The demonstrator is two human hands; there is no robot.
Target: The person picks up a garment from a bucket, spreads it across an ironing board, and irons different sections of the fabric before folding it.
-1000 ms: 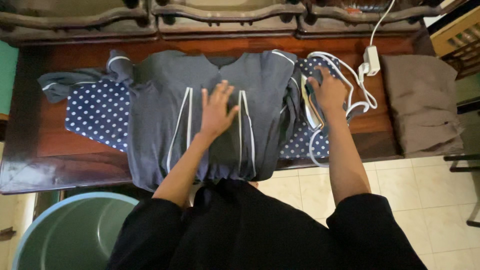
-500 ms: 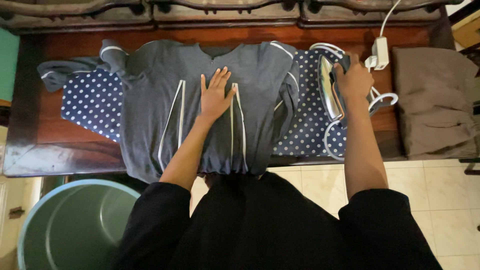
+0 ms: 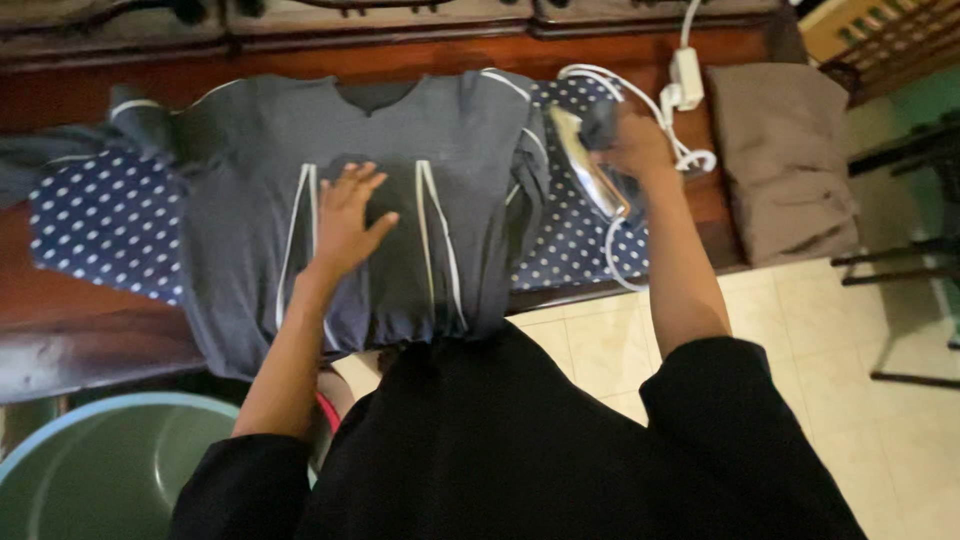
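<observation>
A grey dress with white piping (image 3: 450, 140) lies spread over a navy polka-dot cloth (image 3: 100, 225) on a dark wooden table (image 3: 90, 345). My left hand (image 3: 350, 215) presses flat on the dress's middle, fingers apart. My right hand (image 3: 635, 148) grips the handle of an electric iron (image 3: 585, 160), lifted and tilted beside the dress's right edge, soleplate facing left. The iron's white cord (image 3: 640, 95) loops behind my right hand to a white plug block (image 3: 686, 78).
A folded brown cloth (image 3: 785, 160) lies at the table's right end. A green plastic tub (image 3: 110, 470) stands on the floor at lower left. Carved dark furniture runs along the back. Pale floor tiles and dark chair legs (image 3: 900, 270) are at the right.
The iron has come off the cloth, now lifted and tilted in my right hand, closer to the dress's right edge. The view has shifted; my left hand stays flat on the dress.
</observation>
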